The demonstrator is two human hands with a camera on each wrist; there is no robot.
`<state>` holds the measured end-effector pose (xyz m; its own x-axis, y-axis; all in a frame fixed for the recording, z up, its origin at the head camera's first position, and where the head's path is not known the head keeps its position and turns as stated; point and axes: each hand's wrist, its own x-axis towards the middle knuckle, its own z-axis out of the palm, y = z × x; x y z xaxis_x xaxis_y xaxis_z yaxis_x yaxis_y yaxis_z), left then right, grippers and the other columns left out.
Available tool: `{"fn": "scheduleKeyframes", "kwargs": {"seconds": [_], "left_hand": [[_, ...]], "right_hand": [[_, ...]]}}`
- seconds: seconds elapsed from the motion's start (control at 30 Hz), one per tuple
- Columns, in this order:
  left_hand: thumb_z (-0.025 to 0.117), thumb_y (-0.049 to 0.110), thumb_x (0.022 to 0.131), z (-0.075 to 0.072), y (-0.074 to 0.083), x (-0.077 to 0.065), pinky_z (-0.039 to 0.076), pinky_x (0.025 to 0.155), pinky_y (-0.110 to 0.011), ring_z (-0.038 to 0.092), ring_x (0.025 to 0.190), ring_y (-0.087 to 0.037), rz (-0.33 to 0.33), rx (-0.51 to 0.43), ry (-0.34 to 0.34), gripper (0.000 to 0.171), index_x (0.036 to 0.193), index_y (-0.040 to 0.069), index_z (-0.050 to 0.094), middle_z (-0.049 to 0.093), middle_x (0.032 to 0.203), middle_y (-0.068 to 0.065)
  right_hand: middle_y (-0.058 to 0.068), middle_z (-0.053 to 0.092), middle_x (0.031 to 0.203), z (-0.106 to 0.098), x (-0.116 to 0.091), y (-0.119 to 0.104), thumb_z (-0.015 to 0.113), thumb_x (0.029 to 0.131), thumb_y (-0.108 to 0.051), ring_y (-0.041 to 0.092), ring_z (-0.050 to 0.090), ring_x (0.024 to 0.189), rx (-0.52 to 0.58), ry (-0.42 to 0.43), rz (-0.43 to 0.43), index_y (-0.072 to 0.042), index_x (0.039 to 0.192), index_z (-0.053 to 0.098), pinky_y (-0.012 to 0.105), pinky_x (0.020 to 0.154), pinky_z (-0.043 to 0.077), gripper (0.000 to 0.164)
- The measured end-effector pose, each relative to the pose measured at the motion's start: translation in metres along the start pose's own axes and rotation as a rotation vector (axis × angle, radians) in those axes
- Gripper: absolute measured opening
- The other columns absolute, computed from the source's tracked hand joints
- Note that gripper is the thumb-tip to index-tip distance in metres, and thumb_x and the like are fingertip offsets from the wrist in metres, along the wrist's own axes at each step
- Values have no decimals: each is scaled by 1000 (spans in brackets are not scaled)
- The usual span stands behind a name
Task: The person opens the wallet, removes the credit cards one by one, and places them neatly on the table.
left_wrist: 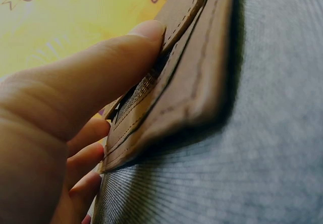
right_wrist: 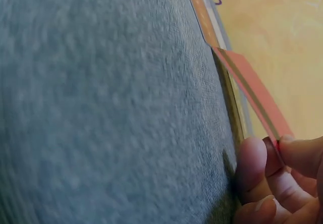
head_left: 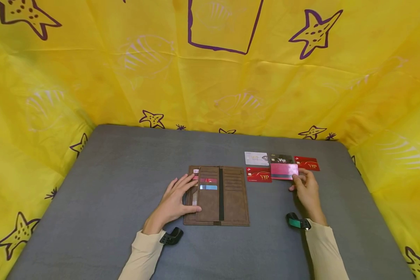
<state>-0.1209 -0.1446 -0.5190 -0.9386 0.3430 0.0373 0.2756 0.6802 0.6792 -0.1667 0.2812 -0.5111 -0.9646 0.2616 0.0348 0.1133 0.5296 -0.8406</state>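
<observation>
Clearly "VIP" on red cards (head_left: 259,175), pink card (head_left: 283,171) in right fingers (head_left: 298,182)

Curtained booth; yellow patterned cloth (head_left: 196,83) backs and flanks a table (head_left: 122,163).

“VIP” is printed on a white card (head_left: 256,158) and two red cards (head_left: 259,175), “Vip” on a black card (head_left: 281,158), left of or beyond the right hand (head_left: 306,189).

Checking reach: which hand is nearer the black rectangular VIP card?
Right: right hand close, below-right of the card; left hand farther left, on the open brown leather wallet.
</observation>
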Motion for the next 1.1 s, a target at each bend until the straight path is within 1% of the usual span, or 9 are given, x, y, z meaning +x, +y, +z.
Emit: {"fn": "scheduleKeyframes", "kwargs": {"seconds": [0.13, 0.3, 0.43, 0.57, 0.7, 0.83, 0.9, 1.0, 1.1], "left_hand": [[87, 43, 71, 0, 0, 0, 12, 122, -58, 26, 151, -33, 1, 2, 4, 89, 146, 9, 51, 37, 160, -9], [87, 43, 71, 0, 0, 0, 12, 122, -58, 27, 151, -33, 1, 3, 7, 89, 145, 9, 51, 38, 160, -9], [87, 42, 71, 0, 0, -1, 12, 122, -58, 27, 151, -33, 8, 8, 8, 89, 145, 9, 51, 38, 159, -9], [87, 42, 72, 0, 0, -1, 12, 122, -58, 27, 151, -33, 11, 11, 9, 88, 145, 9, 51, 38, 159, -9], [87, 42, 72, 0, 0, -1, 12, 122, -58, 27, 151, -33, 10, 8, 10, 89, 145, 8, 51, 37, 160, -9], [87, 42, 72, 0, 0, -1, 12, 122, -58, 27, 151, -33, 11, 7, 14, 88, 145, 8, 52, 38, 159, -9], [87, 42, 71, 0, 0, -1, 13, 122, -59, 28, 151, -33, 12, 7, 17, 88, 144, 8, 52, 39, 159, -9], [87, 41, 71, -1, 0, -1, 13, 122, -59, 28, 151, -33, 11, 3, 18, 88, 144, 8, 52, 39, 159, -10], [87, 41, 71, -1, 0, -1, 13, 122, -59, 28, 151, -33, 11, 2, 18, 88, 144, 7, 52, 39, 159, -10]], "right_hand": [[25, 68, 95, -7, 1, 0, 52, 103, -15, -2, 57, 49, -48, -41, 33, 6, 134, 44, 21, 43, 43, 38], [24, 69, 91, -13, 3, -1, 53, 103, -18, 1, 55, 48, -131, -88, 47, 9, 133, 45, 23, 44, 44, 41], [25, 68, 95, -15, 3, -2, 57, 101, -19, 2, 54, 48, -199, -81, 74, 9, 131, 49, 22, 45, 46, 42], [25, 67, 99, -15, 1, -4, 58, 100, -21, 1, 54, 50, -224, -65, 103, 8, 128, 53, 22, 47, 48, 41], [22, 65, 99, -14, 1, -6, 58, 99, -21, 0, 54, 50, -237, -54, 109, 7, 127, 55, 21, 47, 47, 40], [23, 64, 101, -14, 1, -7, 61, 97, -23, 1, 56, 50, -256, -57, 98, 7, 128, 56, 21, 47, 48, 43], [25, 64, 103, -14, 2, -8, 64, 96, -25, 8, 60, 54, -288, -58, 74, 7, 128, 57, 23, 55, 49, 46], [28, 62, 105, -13, 2, -8, 69, 93, -26, 27, 65, 76, -352, -65, 25, 10, 128, 58, 36, 75, 49, 51], [31, 60, 106, -11, 2, -7, 70, 91, -23, 43, 56, 100, -393, -76, -23, 12, 128, 57, 52, 89, 42, 53]]}}
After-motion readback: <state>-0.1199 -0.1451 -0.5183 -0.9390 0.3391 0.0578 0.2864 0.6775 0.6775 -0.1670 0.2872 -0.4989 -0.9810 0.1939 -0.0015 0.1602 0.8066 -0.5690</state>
